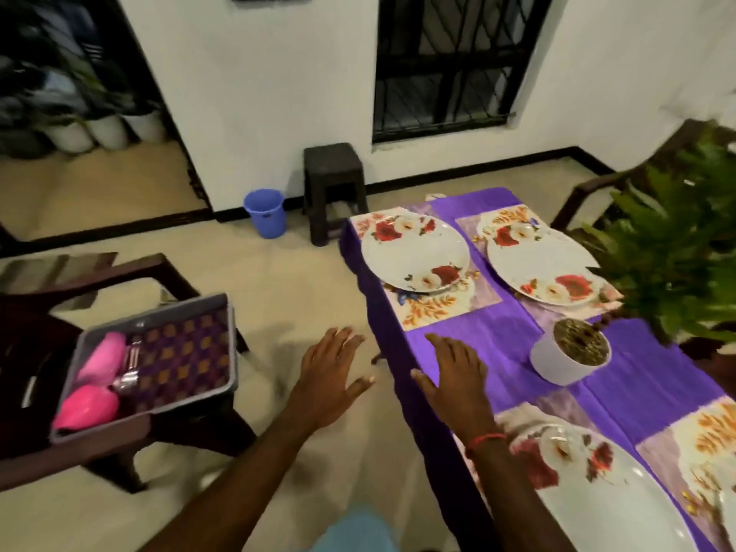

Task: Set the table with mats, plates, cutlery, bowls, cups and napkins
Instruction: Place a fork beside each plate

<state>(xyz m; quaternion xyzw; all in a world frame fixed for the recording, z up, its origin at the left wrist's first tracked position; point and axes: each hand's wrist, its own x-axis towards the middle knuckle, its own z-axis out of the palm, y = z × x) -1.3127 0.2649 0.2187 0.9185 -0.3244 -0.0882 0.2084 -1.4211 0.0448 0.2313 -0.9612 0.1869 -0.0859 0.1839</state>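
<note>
A table under a purple cloth [494, 344] fills the right side. Floral mats lie on it, one mat [438, 308] at the far left corner. A white flowered plate [414, 253] rests on that mat, a second plate [545, 264] on the mat beside it, and a third plate [609, 500] near me. My left hand [330, 372] hovers open over the floor, left of the table's edge. My right hand [458, 376] is open above the cloth, holding nothing. A grey tray [159, 408] on a chair at the left holds pink cups [99, 368] and metal cutlery [131, 368].
A white plant pot [565, 360] stands mid-table under green fern leaves [673, 264]. The dark wooden chair [32, 352] carries the tray. A black stool [332, 189] and a blue bucket [266, 212] sit by the far wall. Another chair [597, 193] stands behind the table.
</note>
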